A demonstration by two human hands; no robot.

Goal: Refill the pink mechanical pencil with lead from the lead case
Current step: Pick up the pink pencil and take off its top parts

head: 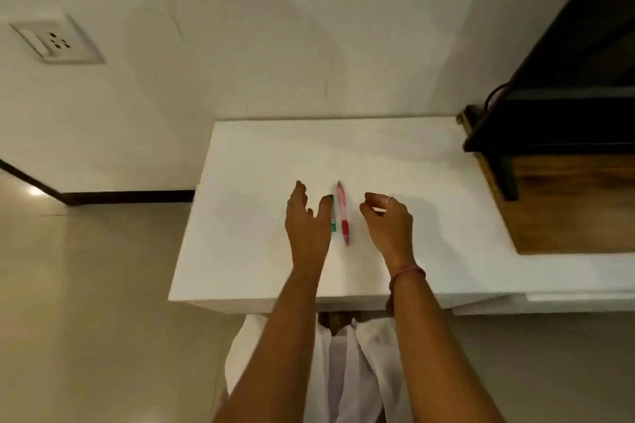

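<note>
Lying flat on the white table [261, 154], the pink mechanical pencil [342, 213] sat just beside the green lead case [332, 216] — case on its left, side by side. Left hand [307, 221] was spread open, thumb over the case edge; contact unclear. Right hand [388, 220] hovered right of the pencil — fingers loosely curled, holding nothing. A pink band [407, 273] ringed the right wrist.

A room in a home, it seems. Painted wall with a socket [56, 39], tiled floor [86, 285]. A white surface [257, 154] abuts a wooden cabinet [567, 203] right of the fingers.
</note>
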